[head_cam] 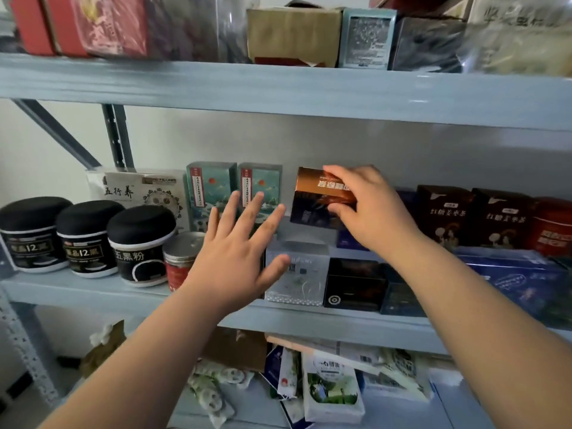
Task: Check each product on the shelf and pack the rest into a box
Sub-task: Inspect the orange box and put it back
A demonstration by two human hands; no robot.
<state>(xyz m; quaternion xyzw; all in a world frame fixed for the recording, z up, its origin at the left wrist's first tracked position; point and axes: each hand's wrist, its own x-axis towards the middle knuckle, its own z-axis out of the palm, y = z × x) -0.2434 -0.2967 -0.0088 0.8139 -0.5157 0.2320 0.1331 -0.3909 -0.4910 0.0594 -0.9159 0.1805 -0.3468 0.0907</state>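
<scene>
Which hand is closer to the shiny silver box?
Left. The left hand spreads open beside the silver box, thumb overlapping it; the right hand is higher up, gripping the copper box.

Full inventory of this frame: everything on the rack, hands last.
shelving rack: 1, grey-blue, three levels in view
lidded jars: 3, black, middle shelf left
can: 1, red with silver lid, right of jars
pouch: 1, white, behind jars
tall boxes: 2, teal, middle shelf back
silver box: 1, silver, middle shelf front centre
black box: 1, black, right of silver box
maroon boxes: 2, dark maroon, middle shelf right
red container: 1, red, far right
flat box: 1, blue, front right
top-shelf boxes: several, red, tan, silver, dark
sachets and packs: many, mostly white-green, bottom shelf
copper box: 1, copper over dark, held above shelf centre
left hand: open, before tall boxes
right hand: grips copper box
</scene>
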